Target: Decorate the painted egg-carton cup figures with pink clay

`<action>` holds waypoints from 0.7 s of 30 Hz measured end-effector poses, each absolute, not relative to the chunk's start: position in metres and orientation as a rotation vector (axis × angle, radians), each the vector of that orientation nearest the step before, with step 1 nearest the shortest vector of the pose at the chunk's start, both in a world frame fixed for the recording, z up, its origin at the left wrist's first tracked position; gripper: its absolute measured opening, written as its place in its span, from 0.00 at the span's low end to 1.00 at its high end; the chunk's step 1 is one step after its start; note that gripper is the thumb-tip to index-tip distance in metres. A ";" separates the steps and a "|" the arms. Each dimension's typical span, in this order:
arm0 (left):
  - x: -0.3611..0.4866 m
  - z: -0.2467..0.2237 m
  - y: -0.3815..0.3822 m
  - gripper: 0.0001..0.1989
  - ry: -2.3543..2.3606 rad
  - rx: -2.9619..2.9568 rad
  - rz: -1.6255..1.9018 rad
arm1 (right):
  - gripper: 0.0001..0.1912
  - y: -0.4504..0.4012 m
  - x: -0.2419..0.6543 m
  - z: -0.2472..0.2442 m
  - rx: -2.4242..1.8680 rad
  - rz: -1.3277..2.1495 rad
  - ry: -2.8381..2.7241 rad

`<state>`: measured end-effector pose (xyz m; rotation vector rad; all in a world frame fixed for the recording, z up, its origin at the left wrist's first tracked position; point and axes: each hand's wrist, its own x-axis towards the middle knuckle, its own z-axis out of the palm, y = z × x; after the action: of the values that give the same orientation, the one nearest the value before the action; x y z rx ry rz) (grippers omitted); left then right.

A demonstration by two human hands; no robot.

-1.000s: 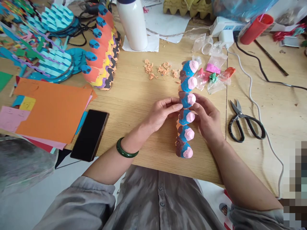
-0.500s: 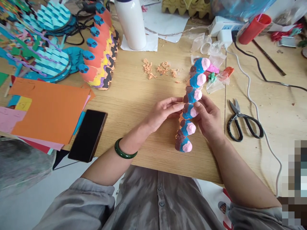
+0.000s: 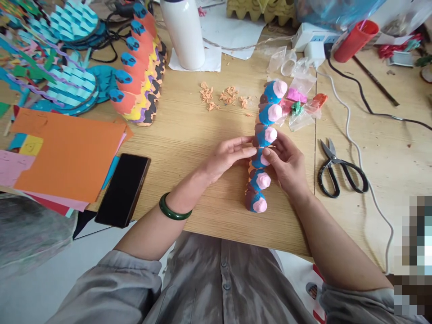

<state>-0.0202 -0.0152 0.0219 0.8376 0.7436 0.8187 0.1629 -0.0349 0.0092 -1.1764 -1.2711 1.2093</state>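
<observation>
A wooden desk point(image 3: 182, 135), bare toward its front edge, spreads beneath a bumpy blue, brown and pink strip point(image 3: 261, 136) pointing away, held mid-length between left hand point(image 3: 227, 157) and right hand point(image 3: 288, 164), thumbs nearly meeting, scissors point(image 3: 333, 159) lying rightward.

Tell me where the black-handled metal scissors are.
In the head view, the scissors lie on the wooden table, right of the person's right hand, beside the thin white cable.

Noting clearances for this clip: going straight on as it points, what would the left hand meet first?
The pink-tipped bumpy strip, which the left hand seems to touch; beyond it comes the right hand, though depth is hard to judge.
</observation>
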 end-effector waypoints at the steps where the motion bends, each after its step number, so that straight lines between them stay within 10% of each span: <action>1: -0.020 0.021 -0.015 0.22 0.756 0.835 0.831 | 0.35 -0.036 0.162 0.009 -1.177 1.190 -1.275; 21: -0.017 0.014 -0.019 0.50 1.144 1.125 0.936 | 0.28 -0.042 0.161 0.005 -1.126 1.375 -1.349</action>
<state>-0.0171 -0.0189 0.0140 1.1253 1.1445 0.9365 0.1611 -0.0422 0.0050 -1.1261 -1.3486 1.3752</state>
